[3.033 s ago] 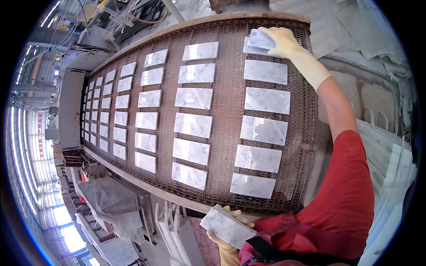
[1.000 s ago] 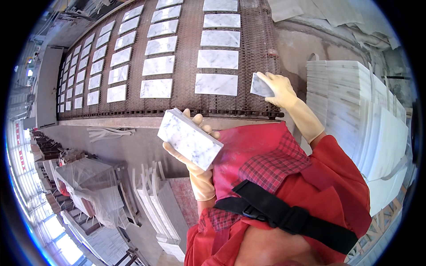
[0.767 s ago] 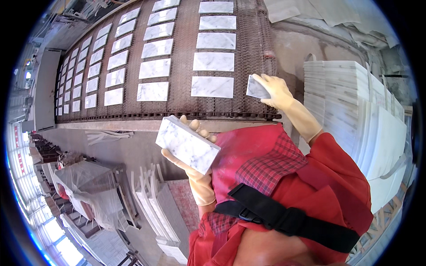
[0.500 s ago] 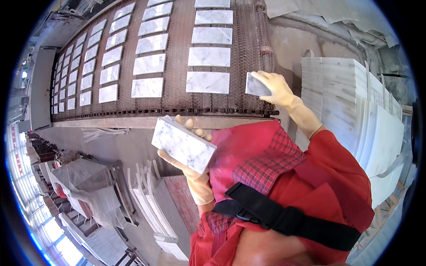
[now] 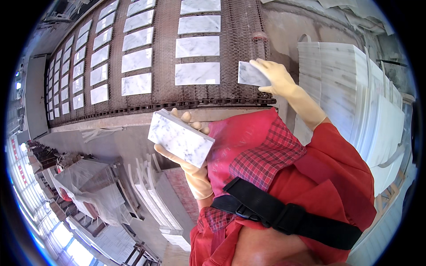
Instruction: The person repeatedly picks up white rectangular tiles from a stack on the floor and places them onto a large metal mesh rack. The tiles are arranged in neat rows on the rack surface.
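Observation:
My left hand (image 5: 195,174), in a cream rubber glove, grips a short stack of white, grey-veined marble tiles (image 5: 179,137) in front of my apron. Its fingers curl over the far edge and the thumb lies along the near one. My right hand (image 5: 277,80), gloved alike, holds a single marble tile (image 5: 250,74) by its right end, fingers over the far edge and thumb at the near one. That tile is at the right end of a brown wire-mesh conveyor belt (image 5: 164,66); whether it rests fully on the mesh I cannot tell. Beside it lies another marble tile (image 5: 197,73).
Rows of similar tiles (image 5: 136,60) cover the belt toward the left. A chain (image 5: 195,104) runs along its near edge. Large pale stone slabs (image 5: 341,84) stand at the right. Upright slabs (image 5: 162,199) and a plastic-wrapped stack (image 5: 93,190) are at lower left.
The tiles on the belt have shifted left, and the whole view has moved slightly. My right hand and its tile appear a little farther left and up. My left hand still holds the stack.

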Demonstrator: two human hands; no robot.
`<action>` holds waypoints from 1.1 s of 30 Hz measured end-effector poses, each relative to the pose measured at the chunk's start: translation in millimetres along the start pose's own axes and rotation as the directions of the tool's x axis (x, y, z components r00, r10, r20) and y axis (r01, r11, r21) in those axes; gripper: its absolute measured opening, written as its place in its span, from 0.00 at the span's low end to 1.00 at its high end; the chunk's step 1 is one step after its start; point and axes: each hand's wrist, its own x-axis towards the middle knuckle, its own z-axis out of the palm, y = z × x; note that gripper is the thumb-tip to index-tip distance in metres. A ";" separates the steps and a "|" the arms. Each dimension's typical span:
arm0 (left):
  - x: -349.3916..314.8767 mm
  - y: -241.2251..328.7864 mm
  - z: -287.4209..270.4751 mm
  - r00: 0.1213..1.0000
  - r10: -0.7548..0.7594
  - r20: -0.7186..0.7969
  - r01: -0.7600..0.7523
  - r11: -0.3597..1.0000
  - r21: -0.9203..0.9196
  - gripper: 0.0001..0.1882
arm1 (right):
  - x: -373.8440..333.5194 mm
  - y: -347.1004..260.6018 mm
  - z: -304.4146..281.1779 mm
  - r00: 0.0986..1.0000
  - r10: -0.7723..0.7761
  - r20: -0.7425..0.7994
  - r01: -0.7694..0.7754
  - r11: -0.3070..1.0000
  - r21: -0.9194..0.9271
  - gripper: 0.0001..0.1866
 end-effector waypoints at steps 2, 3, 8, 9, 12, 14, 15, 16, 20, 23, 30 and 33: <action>2.6 -1.2 -4.1 1.000 -0.010 0.016 0.009 1.000 0.015 0.59 | 1.4 -10.6 2.9 0.997 0.059 0.049 -0.053 0.992 -0.115 0.59; 4.1 -1.8 -5.5 1.000 -0.014 0.024 0.014 1.000 0.022 0.59 | 2.1 -12.0 3.8 0.995 0.074 0.061 -0.064 0.986 -0.153 0.60; 4.7 -6.0 0.5 0.999 -0.040 0.000 0.040 0.999 -0.001 0.59 | 8.7 -13.9 -11.8 0.988 0.054 0.144 -0.030 0.986 -0.163 0.59; 4.6 -5.4 0.2 0.999 -0.043 -0.003 0.043 0.999 0.012 0.60 | 6.9 -11.6 -11.0 0.991 0.032 0.129 -0.011 0.986 -0.165 0.58; 6.0 -4.7 -3.0 0.999 -0.042 0.011 0.042 0.999 0.008 0.60 | 0.1 -0.8 -2.4 0.998 -0.023 0.063 0.033 0.986 -0.166 0.57; 6.0 -5.0 -5.2 0.999 -0.044 -0.002 0.044 0.999 0.005 0.60 | -2.8 1.1 -0.3 0.999 -0.041 0.032 0.046 0.987 -0.155 0.57; 5.6 -5.2 -6.0 0.999 -0.045 -0.008 0.045 0.999 0.004 0.60 | -3.5 2.3 -0.4 0.998 -0.046 0.031 0.050 0.988 -0.144 0.57; 5.7 -4.5 -6.0 0.999 -0.048 -0.025 0.048 0.999 0.017 0.61 | -3.3 3.0 0.1 0.998 -0.052 0.030 0.056 0.990 -0.132 0.57; 7.2 -1.8 -7.9 0.996 -0.063 -0.061 0.066 0.997 0.050 0.61 | -3.1 7.7 -1.7 0.996 -0.067 0.056 0.072 0.994 -0.085 0.57; 10.8 -2.3 -12.2 0.995 -0.082 -0.049 0.083 0.996 0.013 0.61 | -1.7 9.3 -7.7 0.993 -0.108 0.056 0.112 0.992 -0.059 0.58; 14.7 -1.8 -14.4 0.992 -0.112 -0.050 0.114 0.992 0.044 0.61 | -3.9 22.0 -10.5 0.983 -0.068 -0.172 0.087 0.990 0.106 0.44; 14.7 -3.7 -14.1 0.993 -0.110 -0.039 0.112 0.993 0.043 0.61 | -10.7 37.3 -12.0 0.925 0.049 -0.378 0.028 0.980 0.197 0.40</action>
